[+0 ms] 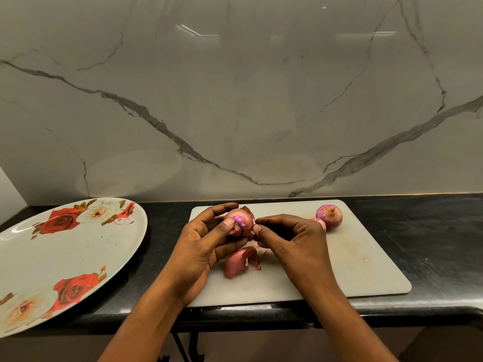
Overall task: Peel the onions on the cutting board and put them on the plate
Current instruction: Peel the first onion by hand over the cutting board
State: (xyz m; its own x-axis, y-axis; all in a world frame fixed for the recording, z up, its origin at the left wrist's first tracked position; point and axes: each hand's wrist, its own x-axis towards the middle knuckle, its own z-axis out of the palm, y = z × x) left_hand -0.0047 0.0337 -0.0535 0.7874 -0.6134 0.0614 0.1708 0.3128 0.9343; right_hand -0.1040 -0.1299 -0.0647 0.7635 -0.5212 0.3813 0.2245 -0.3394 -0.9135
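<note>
Left hand (206,244) is gripping the half-peeled onion (241,223) over the cutting board (339,270), right hand (290,239) is pinching a skin flap (251,234) at its side, second onion (329,215) is waiting far right: mid-peel, next move is likely calling for a clean pull, then the plate (65,257) at left.

Red onion (239,222) partly peeled, frame centre, above cutting board (352,257); second onion (329,215) unpeeled, board's upper right; rose-print plate (65,257) lower left.
</note>
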